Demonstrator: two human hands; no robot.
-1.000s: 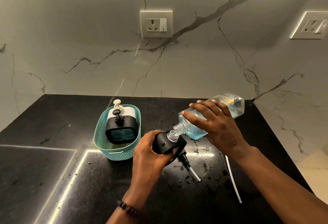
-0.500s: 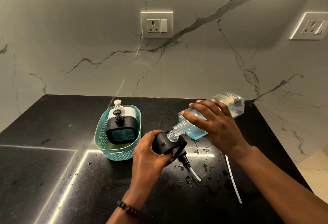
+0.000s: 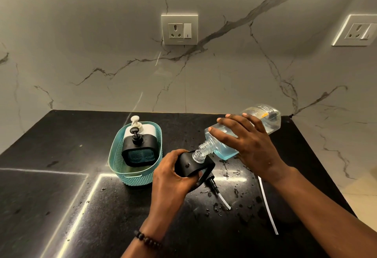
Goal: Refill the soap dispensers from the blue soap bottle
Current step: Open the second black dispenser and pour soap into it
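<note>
My right hand [image 3: 251,145] grips a clear bottle of blue soap [image 3: 267,121], tipped so its threaded neck points down-left. The neck sits at the top opening of a black soap dispenser [image 3: 187,166], which my left hand [image 3: 169,178] holds tilted above the counter. A teal basket [image 3: 132,174] to the left contains a second black dispenser [image 3: 140,151] with its pump on, and a white dispenser [image 3: 151,130] behind it. A black pump with a clear tube [image 3: 216,190] lies on the counter just below the held dispenser.
The black stone counter [image 3: 61,196] is spattered with drops near my hands. A white tube [image 3: 267,204] lies to the right under my right forearm. Marble walls with two power sockets [image 3: 179,29] [image 3: 357,31] close the back and right.
</note>
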